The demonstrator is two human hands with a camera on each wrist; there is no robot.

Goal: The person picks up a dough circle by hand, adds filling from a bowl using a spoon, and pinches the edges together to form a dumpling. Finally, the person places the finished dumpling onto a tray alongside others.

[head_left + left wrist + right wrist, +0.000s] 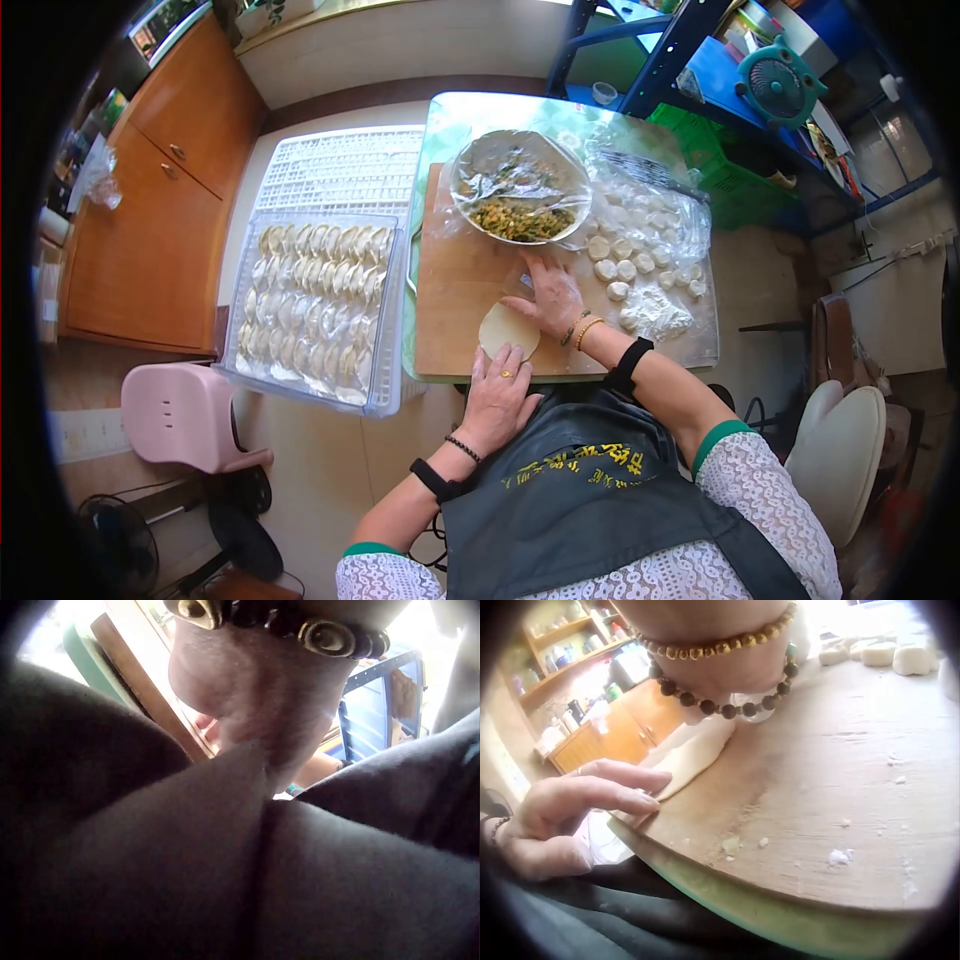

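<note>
Glass-topped table (445,125), seemingly — wooden board (455,310).

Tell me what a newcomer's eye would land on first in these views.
The clear tray packed with rows of folded dumplings, left of the wooden board, stands out first. Next come the hands at the board's near edge: the left hand touches a dough round with straight fingertips, and the right hand lies flat on its far side. Behind them sits a bowl of green filling.
</note>
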